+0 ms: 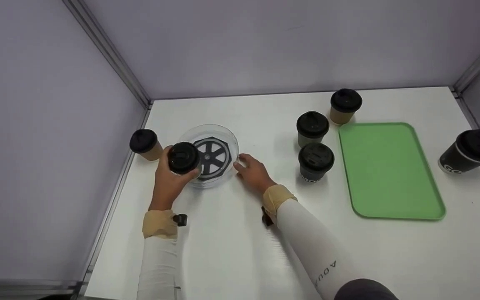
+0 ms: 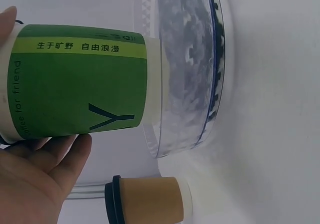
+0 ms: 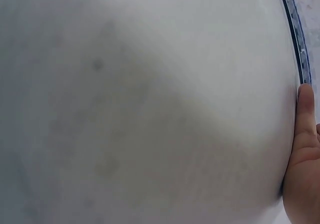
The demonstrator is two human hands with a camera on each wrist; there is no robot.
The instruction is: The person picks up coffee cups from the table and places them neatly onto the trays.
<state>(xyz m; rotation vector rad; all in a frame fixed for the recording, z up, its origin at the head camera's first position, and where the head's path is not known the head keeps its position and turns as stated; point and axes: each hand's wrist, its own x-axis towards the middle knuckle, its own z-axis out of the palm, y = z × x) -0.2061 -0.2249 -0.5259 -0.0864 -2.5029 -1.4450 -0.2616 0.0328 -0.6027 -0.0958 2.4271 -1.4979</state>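
Note:
My left hand (image 1: 169, 183) grips a paper cup (image 2: 80, 83) with a green sleeve and a black lid (image 1: 183, 157). The cup is over the near-left part of a clear round dish (image 1: 235, 143); in the left wrist view its white base is beside the dish's upper rim, and I cannot tell whether they touch. A black wheel-like pattern (image 1: 213, 141) shows inside the dish. At the dish's right edge, my right hand (image 1: 256, 173) touches the side with thumb and fingertips. Only its thumb side (image 3: 305, 149) shows in the right wrist view.
A brown cup (image 1: 151, 151) with a black lid stands left of my left hand. To the right are a brown cup (image 1: 341, 116), two more lidded cups (image 1: 309, 139) (image 1: 311, 173), a green tray (image 1: 390, 171) and a large black cup (image 1: 458, 160). Walls (image 1: 265, 50) enclose the white table.

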